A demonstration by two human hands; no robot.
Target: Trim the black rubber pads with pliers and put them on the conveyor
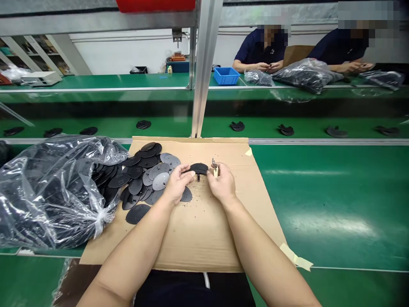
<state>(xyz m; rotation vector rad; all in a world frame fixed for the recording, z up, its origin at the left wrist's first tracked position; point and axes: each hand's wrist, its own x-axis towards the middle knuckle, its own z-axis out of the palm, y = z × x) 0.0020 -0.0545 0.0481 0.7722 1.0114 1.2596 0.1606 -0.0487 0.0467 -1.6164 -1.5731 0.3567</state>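
My left hand (176, 184) pinches a curved black plastic piece (199, 168) by its left end, above the cardboard sheet (207, 238). A short peg points down from the middle of that piece. Closed around small nippers (214, 163), my right hand (223, 182) is at the piece's right end; metal jaws and a pale yellow grip show, the rest is hidden in the palm. Whether the right fingertips touch the piece I cannot tell. Left of my hands lies a pile of oval black plastic pieces (160, 181), some with the greyer side up. Dark crumbs dot the cardboard.
A clear plastic bag (57, 200) full of black pieces spills toward the pile. Behind the cardboard, a green conveyor belt (179, 128) carries several black pieces. A metal post (204, 72) rises ahead. Across, two people work near a blue bin (226, 76) and plastic bags (306, 74).
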